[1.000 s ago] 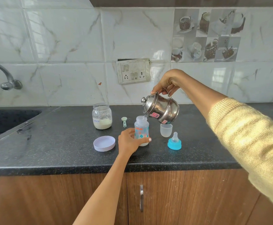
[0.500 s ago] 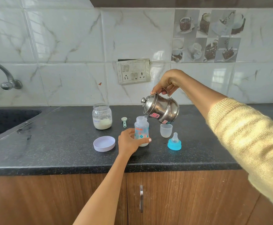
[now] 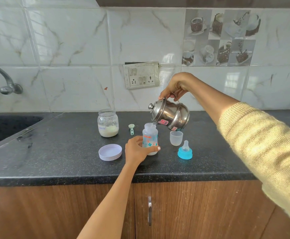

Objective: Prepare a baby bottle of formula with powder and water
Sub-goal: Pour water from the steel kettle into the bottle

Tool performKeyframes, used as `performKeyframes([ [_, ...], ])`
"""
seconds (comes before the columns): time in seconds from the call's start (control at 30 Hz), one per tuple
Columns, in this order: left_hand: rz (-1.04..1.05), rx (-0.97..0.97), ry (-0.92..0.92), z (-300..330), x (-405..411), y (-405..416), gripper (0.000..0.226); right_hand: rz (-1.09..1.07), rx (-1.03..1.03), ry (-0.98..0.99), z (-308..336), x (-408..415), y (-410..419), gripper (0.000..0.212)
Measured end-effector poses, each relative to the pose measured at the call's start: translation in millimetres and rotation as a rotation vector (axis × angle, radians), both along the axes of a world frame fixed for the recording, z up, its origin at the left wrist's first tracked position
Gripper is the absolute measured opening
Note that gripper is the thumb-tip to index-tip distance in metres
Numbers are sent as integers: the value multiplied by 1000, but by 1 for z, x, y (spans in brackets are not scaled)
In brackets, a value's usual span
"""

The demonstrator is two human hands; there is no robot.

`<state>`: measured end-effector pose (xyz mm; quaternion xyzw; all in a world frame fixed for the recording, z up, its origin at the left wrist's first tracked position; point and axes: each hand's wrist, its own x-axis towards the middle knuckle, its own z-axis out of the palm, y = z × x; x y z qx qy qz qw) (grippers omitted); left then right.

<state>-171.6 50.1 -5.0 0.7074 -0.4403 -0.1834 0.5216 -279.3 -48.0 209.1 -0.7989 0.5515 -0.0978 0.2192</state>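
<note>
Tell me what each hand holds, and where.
Left hand grips the baby bottle round its lower body; right hand holds the steel kettle by its top wire handle.

Soft, even daylight fills the scene — bright without harshness. Window reflections glare on the glossy wall tiles [image 3: 230, 80], and the steel kettle [image 3: 171, 116] shows highlights. Shadows on the dark countertop [image 3: 63, 152] are faint. The centre is sharp; the wide lens bends the edges — the yellow sleeve [image 3: 265, 145] looks stretched and soft.
</note>
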Motion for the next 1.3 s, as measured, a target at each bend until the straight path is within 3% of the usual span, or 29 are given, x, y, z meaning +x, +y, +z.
performKeyframes([
  [1.3, -26, -42, 33, -4, 2, -1, 71, 48, -32, -6, 2, 7, -3, 24],
])
